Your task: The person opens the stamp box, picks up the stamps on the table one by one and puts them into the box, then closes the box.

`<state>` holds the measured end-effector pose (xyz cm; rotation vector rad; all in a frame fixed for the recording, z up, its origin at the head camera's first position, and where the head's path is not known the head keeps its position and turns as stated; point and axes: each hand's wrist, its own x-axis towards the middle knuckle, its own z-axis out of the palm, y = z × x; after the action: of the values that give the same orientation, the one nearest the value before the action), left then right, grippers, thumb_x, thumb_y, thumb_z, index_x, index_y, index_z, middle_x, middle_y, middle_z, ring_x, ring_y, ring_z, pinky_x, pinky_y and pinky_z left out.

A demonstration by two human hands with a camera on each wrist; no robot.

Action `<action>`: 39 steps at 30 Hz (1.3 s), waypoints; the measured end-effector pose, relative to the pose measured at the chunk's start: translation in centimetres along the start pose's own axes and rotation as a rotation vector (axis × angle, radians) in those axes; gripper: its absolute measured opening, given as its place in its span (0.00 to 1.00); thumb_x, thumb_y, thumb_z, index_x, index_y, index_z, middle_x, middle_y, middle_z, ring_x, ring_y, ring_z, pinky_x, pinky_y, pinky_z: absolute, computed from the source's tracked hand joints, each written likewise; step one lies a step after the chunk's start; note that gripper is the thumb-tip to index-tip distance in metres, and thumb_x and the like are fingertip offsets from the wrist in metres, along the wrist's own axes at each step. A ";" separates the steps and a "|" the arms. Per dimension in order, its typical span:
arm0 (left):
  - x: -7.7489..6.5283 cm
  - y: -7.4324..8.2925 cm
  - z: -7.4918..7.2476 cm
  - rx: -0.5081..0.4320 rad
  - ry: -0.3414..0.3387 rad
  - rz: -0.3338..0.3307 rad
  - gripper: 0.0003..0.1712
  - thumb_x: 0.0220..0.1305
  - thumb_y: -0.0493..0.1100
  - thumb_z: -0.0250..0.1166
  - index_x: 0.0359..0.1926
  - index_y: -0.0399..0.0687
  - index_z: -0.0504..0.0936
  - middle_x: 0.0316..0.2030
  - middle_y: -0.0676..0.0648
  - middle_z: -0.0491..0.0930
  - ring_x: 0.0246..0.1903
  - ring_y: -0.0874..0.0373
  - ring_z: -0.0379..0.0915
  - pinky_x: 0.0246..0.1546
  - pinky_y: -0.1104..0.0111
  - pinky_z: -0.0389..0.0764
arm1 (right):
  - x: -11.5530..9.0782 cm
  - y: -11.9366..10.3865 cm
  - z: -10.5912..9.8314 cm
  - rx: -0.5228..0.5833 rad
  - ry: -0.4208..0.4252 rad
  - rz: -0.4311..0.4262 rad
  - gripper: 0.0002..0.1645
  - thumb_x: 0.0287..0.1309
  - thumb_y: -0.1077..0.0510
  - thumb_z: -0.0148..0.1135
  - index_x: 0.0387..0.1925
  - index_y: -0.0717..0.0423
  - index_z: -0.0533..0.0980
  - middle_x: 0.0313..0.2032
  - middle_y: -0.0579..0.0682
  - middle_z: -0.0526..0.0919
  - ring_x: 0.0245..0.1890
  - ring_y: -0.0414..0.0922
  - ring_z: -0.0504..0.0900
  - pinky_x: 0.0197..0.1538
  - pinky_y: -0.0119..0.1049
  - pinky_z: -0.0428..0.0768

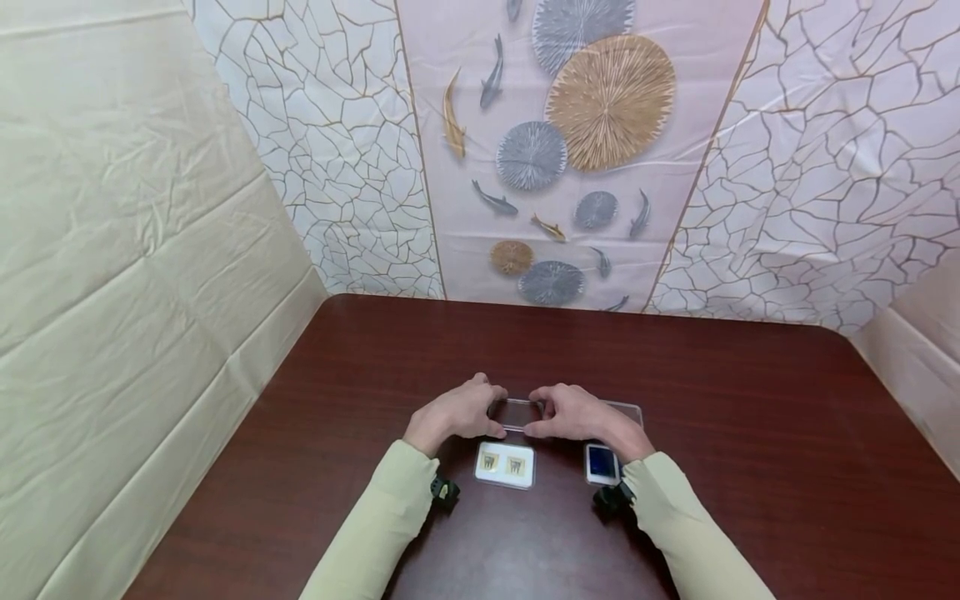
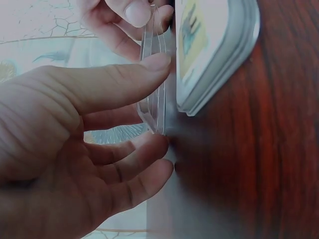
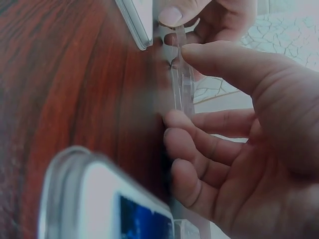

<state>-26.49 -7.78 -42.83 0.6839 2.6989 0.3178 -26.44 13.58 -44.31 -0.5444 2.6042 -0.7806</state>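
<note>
My left hand and right hand grip opposite ends of a shallow clear plastic lid on or just above the table. In the left wrist view the thumb presses one long edge of the lid, fingers around the other side. The right thumb and fingers hold the other end of the lid. Nearer than the lid lies a clear case with a white insert bearing two yellowish squares with dark figures. By the right wrist sits a case with a white frame and dark blue panel.
Another clear plastic piece lies behind the right hand, partly hidden by it. Dark camera mounts are on both wrists. The reddish-brown table ends at a patterned cloth wall, with a beige cloth at the left.
</note>
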 end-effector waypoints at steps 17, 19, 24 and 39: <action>-1.2 0.3 0.1 0.021 0.013 0.021 0.34 0.59 0.54 0.70 0.64 0.50 0.74 0.50 0.48 0.71 0.50 0.55 0.63 0.49 0.65 0.72 | -0.8 -0.7 0.7 -0.005 0.024 -0.019 0.39 0.51 0.48 0.74 0.62 0.59 0.72 0.25 0.45 0.78 0.25 0.39 0.74 0.31 0.33 0.73; -1.3 0.2 0.1 0.026 0.020 0.019 0.34 0.59 0.54 0.70 0.64 0.51 0.74 0.50 0.48 0.70 0.49 0.55 0.62 0.49 0.65 0.72 | -0.9 -0.9 0.7 -0.002 0.025 -0.023 0.41 0.51 0.48 0.73 0.63 0.60 0.71 0.24 0.45 0.78 0.25 0.39 0.74 0.31 0.33 0.73; -1.4 0.3 0.0 0.039 0.030 0.030 0.33 0.59 0.54 0.71 0.63 0.50 0.75 0.47 0.48 0.70 0.48 0.55 0.61 0.47 0.65 0.71 | -1.0 -1.2 0.7 0.001 0.023 -0.014 0.42 0.51 0.48 0.73 0.64 0.62 0.70 0.24 0.45 0.78 0.24 0.39 0.74 0.30 0.33 0.73; -1.9 0.4 -0.5 0.068 0.020 0.059 0.28 0.56 0.53 0.73 0.56 0.50 0.77 0.44 0.49 0.67 0.46 0.55 0.60 0.45 0.65 0.71 | -1.8 -1.7 0.9 -0.023 0.065 -0.073 0.35 0.50 0.47 0.74 0.56 0.58 0.73 0.25 0.45 0.77 0.24 0.39 0.74 0.30 0.33 0.73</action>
<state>-24.93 -8.41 -41.71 0.7853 2.7229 0.2498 -24.03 12.67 -43.61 -0.6336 2.6686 -0.8046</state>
